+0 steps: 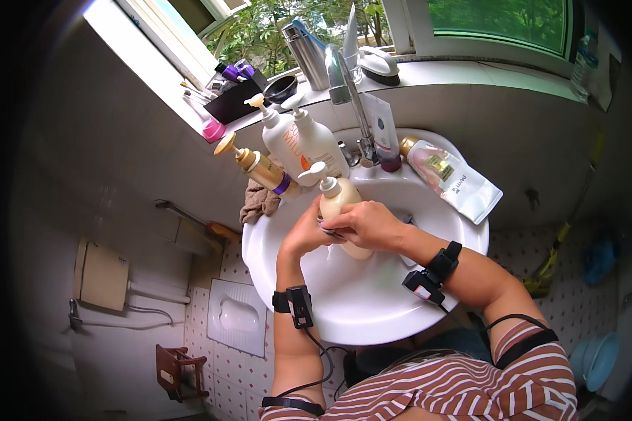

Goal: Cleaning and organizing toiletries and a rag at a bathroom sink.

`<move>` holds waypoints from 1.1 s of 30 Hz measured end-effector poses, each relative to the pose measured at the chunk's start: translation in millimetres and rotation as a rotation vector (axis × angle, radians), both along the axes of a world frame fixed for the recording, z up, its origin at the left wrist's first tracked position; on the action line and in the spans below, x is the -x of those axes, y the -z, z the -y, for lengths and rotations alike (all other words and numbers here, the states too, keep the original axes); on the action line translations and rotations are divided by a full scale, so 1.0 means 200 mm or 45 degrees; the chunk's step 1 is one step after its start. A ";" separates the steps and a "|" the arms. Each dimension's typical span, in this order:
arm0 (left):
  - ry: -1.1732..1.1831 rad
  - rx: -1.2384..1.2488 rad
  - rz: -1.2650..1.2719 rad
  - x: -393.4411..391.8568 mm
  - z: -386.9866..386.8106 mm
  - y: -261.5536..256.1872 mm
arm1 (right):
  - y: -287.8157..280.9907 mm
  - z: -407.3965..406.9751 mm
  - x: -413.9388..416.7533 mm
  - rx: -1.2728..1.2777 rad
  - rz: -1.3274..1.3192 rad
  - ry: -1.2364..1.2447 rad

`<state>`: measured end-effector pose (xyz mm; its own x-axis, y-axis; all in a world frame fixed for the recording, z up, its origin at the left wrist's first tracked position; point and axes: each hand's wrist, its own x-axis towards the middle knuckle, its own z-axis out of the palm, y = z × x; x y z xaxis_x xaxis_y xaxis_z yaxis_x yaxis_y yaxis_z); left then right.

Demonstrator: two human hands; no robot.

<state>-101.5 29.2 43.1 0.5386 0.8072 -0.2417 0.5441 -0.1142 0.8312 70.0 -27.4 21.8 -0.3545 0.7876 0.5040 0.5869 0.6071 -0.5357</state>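
Observation:
A cream-coloured pump bottle (342, 197) with a white pump head is held tilted over the white washbasin (368, 316). My left hand (306, 229) grips it from the left side. Across its front lies my right hand (371, 223), fingers bent against the bottle's middle. Something small and greyish shows at the right fingertips; I cannot tell what it is. The bottle's rounded lower end (359, 251) shows below my hands. Behind them rises the chrome faucet (358, 105), with a white squeeze tube (382, 126) standing beside it.
On the basin's back left stand two white pump bottles (321, 142) and a gold pump bottle (263, 171), near a brown cloth (258, 202). A Pantene tube (455, 181) lies on the right rim. The windowsill holds a steel flask (305, 58) and a brush (380, 66).

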 end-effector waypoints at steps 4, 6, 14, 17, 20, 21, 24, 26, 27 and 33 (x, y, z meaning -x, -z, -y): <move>0.178 0.181 0.331 0.06 -0.01 0.04 | -0.03 0.00 -0.04 0.551 0.233 -0.152; 0.222 0.280 0.438 0.06 -0.01 0.04 | 0.02 0.00 -0.05 0.671 0.267 -0.211; -0.218 0.426 0.309 0.05 -0.05 0.07 | -0.01 -0.05 -0.08 0.374 0.172 -0.212; -0.219 0.417 0.303 0.02 -0.03 0.06 | -0.03 -0.04 -0.05 -0.048 -0.300 -0.055; -0.286 0.473 0.294 0.03 -0.05 0.08 | -0.02 -0.04 0.00 -0.311 -0.328 0.026; -0.294 0.478 0.300 0.03 -0.05 0.08 | -0.01 -0.03 0.01 -0.338 -0.120 0.018; -0.367 0.307 0.311 0.02 -0.05 0.07 | 0.08 -0.02 0.04 -0.379 0.271 -0.037; -0.234 0.440 0.333 0.03 -0.07 0.05 | 0.14 -0.01 0.07 -0.080 0.801 0.069; -0.236 0.439 0.334 0.03 -0.05 0.05 | 0.14 -0.01 0.06 -0.082 0.802 0.068; -0.128 -0.301 0.154 -0.04 -0.01 0.09 | 0.04 -0.07 -0.16 0.684 0.337 -0.222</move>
